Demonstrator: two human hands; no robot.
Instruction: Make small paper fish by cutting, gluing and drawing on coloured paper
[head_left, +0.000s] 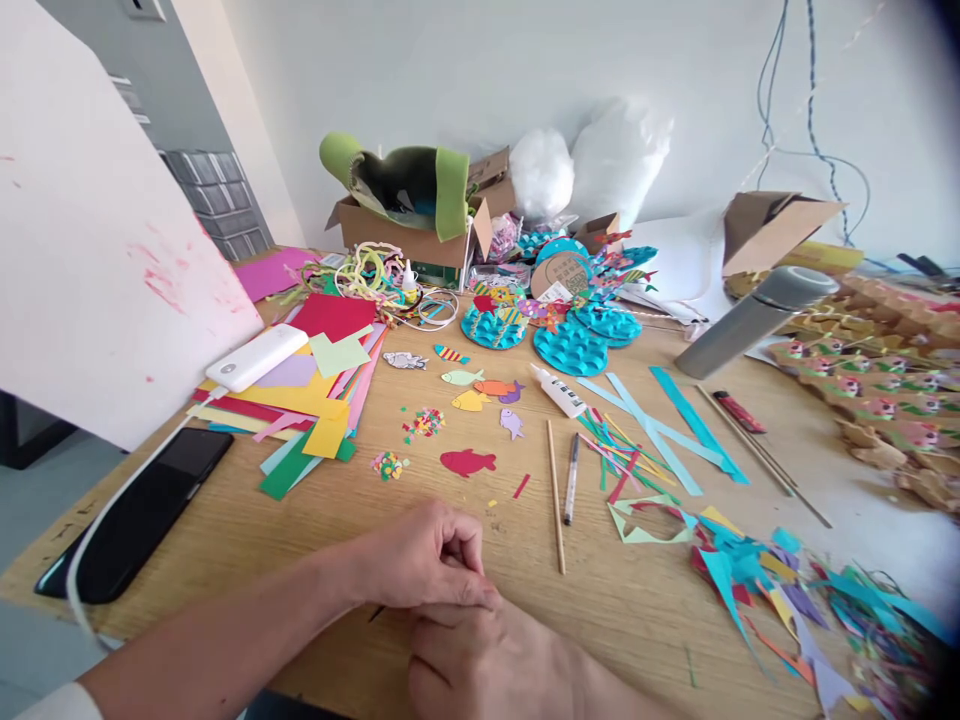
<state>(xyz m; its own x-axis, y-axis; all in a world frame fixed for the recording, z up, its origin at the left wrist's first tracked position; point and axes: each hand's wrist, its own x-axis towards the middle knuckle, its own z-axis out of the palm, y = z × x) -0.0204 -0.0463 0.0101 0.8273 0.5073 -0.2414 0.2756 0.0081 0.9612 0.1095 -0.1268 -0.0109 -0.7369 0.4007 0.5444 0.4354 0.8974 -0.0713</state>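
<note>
At the table's front edge my left hand (424, 555) and my right hand (480, 645) are pressed together. The left thumb and fingers close in a pinch over the curled fingers of the right. What they grip is hidden; only a thin dark tip (377, 613) shows below the left wrist. Just beyond lies a red paper fish (467, 461), with a small red strip (522, 486) to its right. Past it are two small piles of paper confetti (424, 424) and several smaller paper fish, among them a purple one (512, 423).
A wooden stick (555, 500), a pen (571, 482) and a white glue bottle (559, 390) lie right of the fish. Coloured paper (330, 310), a power bank (256, 357) and a phone (142, 510) are left. Paper scraps (750, 565) and a grey flask (754, 320) occupy the right.
</note>
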